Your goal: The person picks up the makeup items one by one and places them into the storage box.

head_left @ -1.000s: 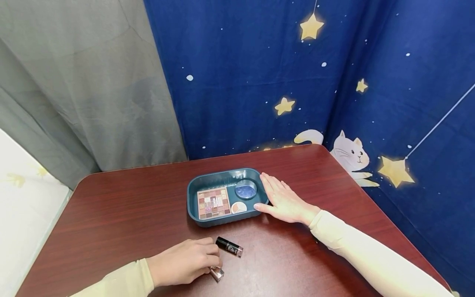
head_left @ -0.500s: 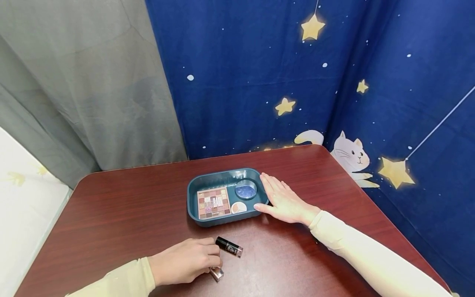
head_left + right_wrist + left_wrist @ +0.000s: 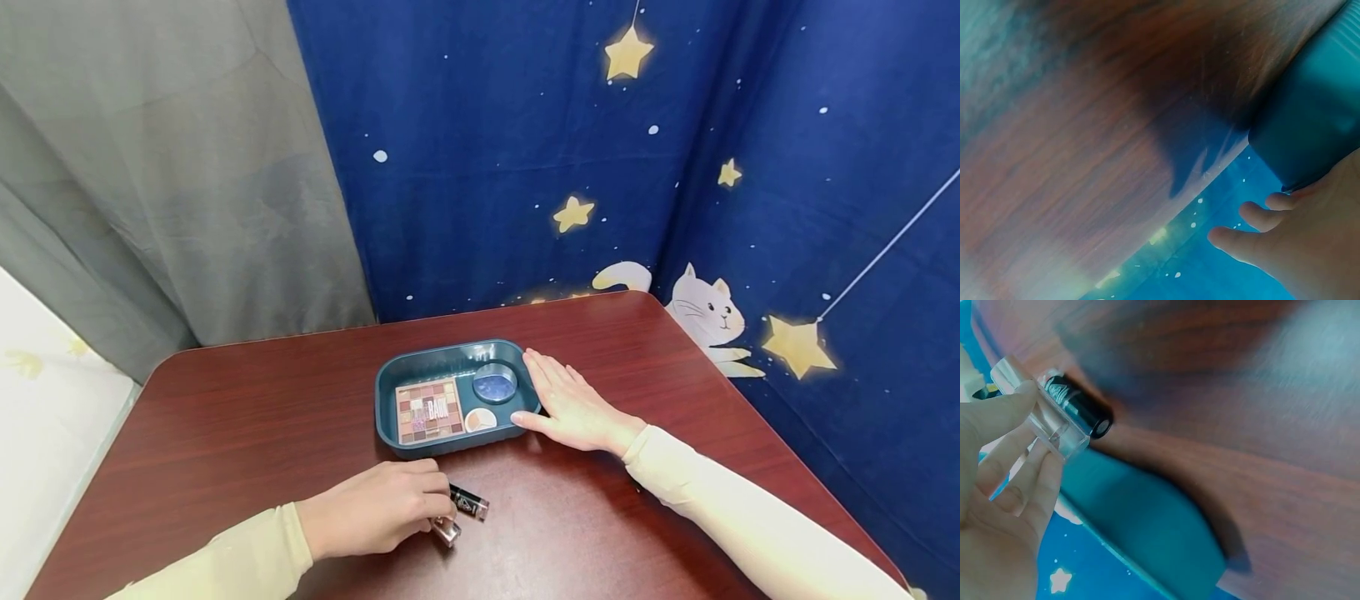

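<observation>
My left hand (image 3: 378,507) pinches a shiny pinkish lipstick (image 3: 1052,419) with a clear end between thumb and fingers, just above the table. Beside it lies a black lipstick tube (image 3: 470,502), partly hidden by my fingers in the head view. A dark teal plastic basket (image 3: 465,358) stands behind them. My right hand (image 3: 577,410) rests on its right end, fingers straight along the outside and thumb at the rim. Inside are an eyeshadow palette (image 3: 429,411), a small round tricolor pan (image 3: 480,420) and a round clear-lidded case (image 3: 495,383) with a bluish look.
The reddish-brown wooden table (image 3: 262,417) extends to both sides of the basket. A grey curtain (image 3: 187,167) and a blue star-patterned curtain (image 3: 480,167) hang behind its far edge. White fabric (image 3: 52,400) is at the left.
My left hand has moved slightly up and right with the pinkish lipstick, now closer to the black tube and basket. My right hand has stayed on the basket.
</observation>
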A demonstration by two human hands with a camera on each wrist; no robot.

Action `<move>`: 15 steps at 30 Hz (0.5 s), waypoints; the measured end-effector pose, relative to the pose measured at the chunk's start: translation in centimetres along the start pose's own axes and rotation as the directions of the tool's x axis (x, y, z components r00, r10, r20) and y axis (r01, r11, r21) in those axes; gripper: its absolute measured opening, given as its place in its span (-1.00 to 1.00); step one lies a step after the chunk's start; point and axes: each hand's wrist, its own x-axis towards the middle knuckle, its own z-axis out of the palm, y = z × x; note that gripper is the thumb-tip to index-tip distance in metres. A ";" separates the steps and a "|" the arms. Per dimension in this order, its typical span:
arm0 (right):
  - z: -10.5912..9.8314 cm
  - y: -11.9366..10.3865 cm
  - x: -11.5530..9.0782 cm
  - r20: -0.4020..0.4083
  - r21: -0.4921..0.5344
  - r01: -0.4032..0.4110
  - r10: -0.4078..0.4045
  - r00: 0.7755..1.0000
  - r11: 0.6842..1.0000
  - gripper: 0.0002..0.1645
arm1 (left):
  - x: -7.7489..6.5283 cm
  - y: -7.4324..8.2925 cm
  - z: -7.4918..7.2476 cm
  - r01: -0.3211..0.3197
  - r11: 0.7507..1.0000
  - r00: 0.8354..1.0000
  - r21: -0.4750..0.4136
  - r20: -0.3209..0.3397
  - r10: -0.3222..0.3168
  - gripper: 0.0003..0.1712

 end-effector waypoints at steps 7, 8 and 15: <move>0.1 0.1 0.0 0.002 -0.007 -0.009 0.009 1.000 1.000 0.28 | 0.6 -0.3 -1.1 0.011 1.000 1.000 0.000 -0.022 -0.011 -0.76; 0.1 0.1 0.0 -0.001 -0.008 -0.010 0.010 1.000 1.000 0.28 | 0.7 -0.3 -1.2 0.009 1.000 1.000 0.006 -0.029 -0.009 -0.76; 0.3 0.1 0.1 -0.007 -0.003 -0.011 0.011 1.000 1.000 0.29 | 1.5 -0.8 -2.6 0.020 1.000 0.999 0.009 -0.029 -0.020 -0.77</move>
